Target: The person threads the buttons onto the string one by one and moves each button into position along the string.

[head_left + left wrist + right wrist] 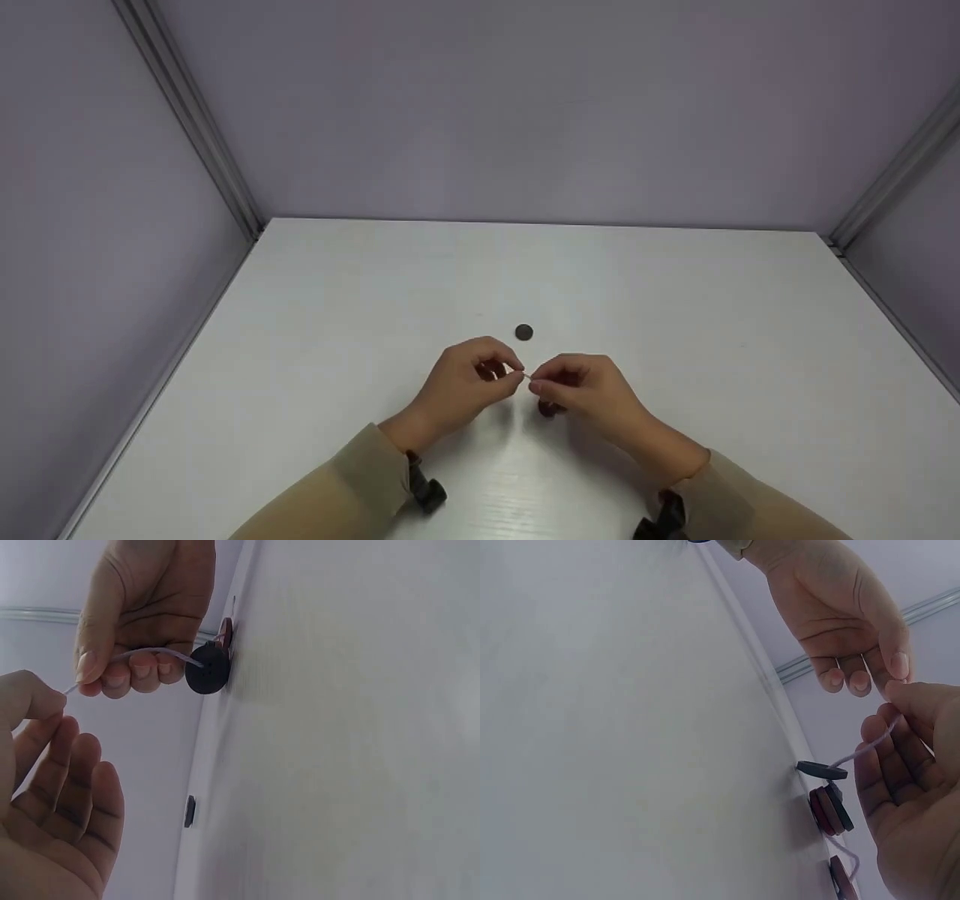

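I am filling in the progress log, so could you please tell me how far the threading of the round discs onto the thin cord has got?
Done: several dark and reddish round discs already sit on the thin pale cord. In hand: the left hand and right hand both pinch the cord, with a dark round disc hanging on it. Left: one loose dark round disc lies apart on the white table.

- My left hand (469, 382) and right hand (581, 390) meet fingertip to fingertip near the table's (750, 360) front edge; no passage between them.
- One loose dark button (524, 332) lies just beyond my fingers, toward the back edge.
- Threaded buttons (548, 408) sit under my right hand.
- Bare table lies open toward both side edges and back corners.
- Walls (90, 262) close three sides.
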